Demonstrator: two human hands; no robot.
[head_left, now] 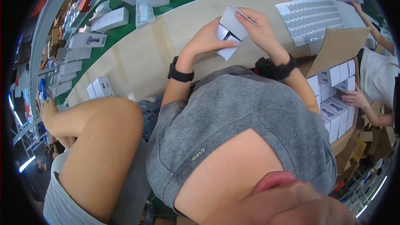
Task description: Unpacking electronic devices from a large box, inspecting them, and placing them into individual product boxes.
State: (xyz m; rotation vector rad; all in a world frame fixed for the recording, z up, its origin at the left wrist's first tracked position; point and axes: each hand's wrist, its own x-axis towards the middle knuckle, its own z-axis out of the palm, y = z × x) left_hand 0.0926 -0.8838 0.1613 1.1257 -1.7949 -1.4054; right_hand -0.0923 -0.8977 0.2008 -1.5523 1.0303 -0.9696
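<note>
A small white box (228,52) is held between both my hands above the tabletop. Its lid flap (231,23) stands raised, and a dark part shows in the opening. My left hand (208,38) grips the box's left side, with the thumb lying across its front. On the other side, my right hand (257,27) pinches the flap's edge between thumb and fingers. What lies deeper inside the box cannot be made out.
A sheet of grey stickers (312,18) lies on the beige tabletop (175,37) at right. Beside me stands an open carton (339,48) of white boxes, with another person's hand (355,98) at it. More white boxes (87,40) line the green surface at left; another person's arm (83,118) reaches there.
</note>
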